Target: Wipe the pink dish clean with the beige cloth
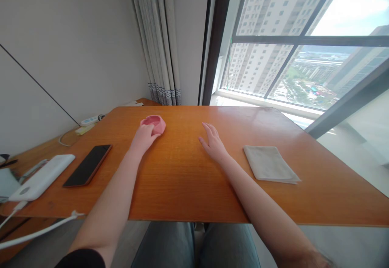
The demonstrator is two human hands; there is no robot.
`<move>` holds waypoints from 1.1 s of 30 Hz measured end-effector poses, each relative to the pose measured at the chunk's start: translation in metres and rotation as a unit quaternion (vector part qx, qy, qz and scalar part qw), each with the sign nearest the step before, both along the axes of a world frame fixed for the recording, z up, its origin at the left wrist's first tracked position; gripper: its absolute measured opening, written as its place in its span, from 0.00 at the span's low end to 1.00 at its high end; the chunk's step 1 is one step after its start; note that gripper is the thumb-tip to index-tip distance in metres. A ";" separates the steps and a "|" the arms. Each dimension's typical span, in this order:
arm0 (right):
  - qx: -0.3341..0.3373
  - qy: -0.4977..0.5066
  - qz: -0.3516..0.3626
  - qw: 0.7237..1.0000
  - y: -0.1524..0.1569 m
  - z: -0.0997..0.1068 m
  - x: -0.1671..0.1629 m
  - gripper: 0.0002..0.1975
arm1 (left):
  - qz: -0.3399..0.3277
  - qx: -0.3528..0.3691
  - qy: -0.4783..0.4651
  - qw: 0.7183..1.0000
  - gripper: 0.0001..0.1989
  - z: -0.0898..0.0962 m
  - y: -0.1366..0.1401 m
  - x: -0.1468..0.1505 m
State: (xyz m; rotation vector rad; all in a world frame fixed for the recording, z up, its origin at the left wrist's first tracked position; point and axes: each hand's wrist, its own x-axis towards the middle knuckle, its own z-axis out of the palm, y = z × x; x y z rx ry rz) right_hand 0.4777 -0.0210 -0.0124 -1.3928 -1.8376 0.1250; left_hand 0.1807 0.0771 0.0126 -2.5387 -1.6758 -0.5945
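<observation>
L hand: reaching fwd, wrist bent down, fingers over near-L rim of pink dish, thumb at near side; holding it.
R hand: angled in from near R, fingers spread wide, palm open; can't tell if touching table.
Dish spot: on table, far, L of ctr; angular rim, hollow.
Room: orange-brown wood stretch btwn hands, near edge to far edge.
R side: grey cloth, folded flat, well apart from dish.
L side: glossy dark phone, approx. parallel to white device, smooth, slab-shaped.
</observation>
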 end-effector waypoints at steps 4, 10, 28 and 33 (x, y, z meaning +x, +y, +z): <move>-0.023 0.007 -0.011 1.000 0.004 -0.007 0.002 0.24 | 0.085 0.010 -0.008 0.996 0.15 -0.008 0.017 -0.038; -0.041 0.005 -0.032 0.999 0.005 -0.007 0.006 0.20 | 0.110 -0.003 -0.001 0.994 0.16 -0.024 0.023 -0.051; -0.258 -0.134 -0.280 0.915 -0.041 0.016 0.096 0.18 | 0.122 -0.004 -0.012 0.992 0.19 -0.019 0.020 -0.042; -0.400 -0.175 -0.371 0.820 -0.091 0.006 0.149 0.19 | 0.053 0.088 -0.126 0.987 0.16 0.011 -0.015 0.007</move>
